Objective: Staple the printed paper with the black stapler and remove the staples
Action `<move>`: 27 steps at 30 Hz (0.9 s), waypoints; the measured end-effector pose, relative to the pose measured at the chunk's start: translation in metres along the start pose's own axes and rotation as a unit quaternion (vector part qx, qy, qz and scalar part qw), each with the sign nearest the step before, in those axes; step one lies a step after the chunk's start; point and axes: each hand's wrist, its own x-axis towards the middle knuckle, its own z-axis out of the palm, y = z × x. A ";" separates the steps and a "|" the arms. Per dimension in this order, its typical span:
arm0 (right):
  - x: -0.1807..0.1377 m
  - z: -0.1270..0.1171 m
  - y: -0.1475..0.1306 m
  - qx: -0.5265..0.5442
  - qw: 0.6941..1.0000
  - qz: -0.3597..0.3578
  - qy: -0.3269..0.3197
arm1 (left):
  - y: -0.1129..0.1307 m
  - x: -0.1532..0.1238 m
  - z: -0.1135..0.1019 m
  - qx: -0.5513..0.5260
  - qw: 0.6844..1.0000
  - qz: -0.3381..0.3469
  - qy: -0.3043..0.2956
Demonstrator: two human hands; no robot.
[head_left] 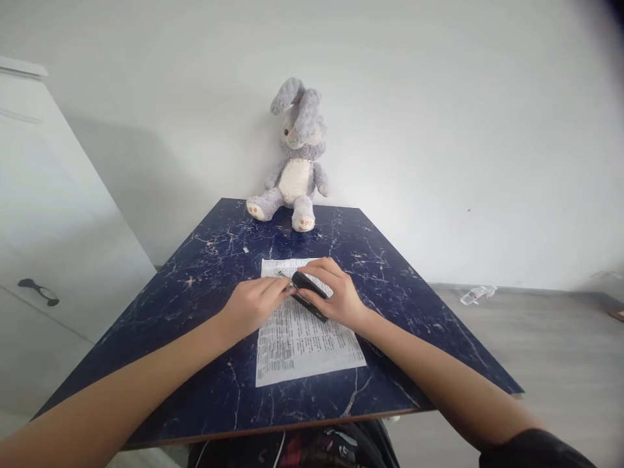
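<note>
A printed sheet of paper [305, 341] lies on the dark blue marbled table [205, 279]. Over its upper part my right hand [336, 296] is closed around a black stapler [308, 292], which lies tilted with its metal front end pointing left. My left hand [253, 304] comes in from the left with its fingers pinched together at that metal end. What the left fingertips grip is too small to make out. Both hands rest on the paper.
A grey plush rabbit [295, 162] sits at the table's far edge against the white wall. A white cabinet [53, 221] with a dark handle stands to the left. A plastic bottle [476, 294] lies on the grey floor at the right.
</note>
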 end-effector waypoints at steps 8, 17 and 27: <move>-0.006 0.007 -0.009 0.038 0.994 -0.098 -0.014 | 0.005 -0.003 0.002 0.057 0.994 0.089 -0.020; -0.001 0.000 -0.012 -0.044 0.978 -0.193 -0.069 | 0.004 0.001 -0.001 0.028 0.995 0.097 0.003; 0.003 -0.016 0.008 -0.070 0.987 -0.144 0.032 | -0.009 0.003 -0.002 0.035 0.998 -0.042 0.018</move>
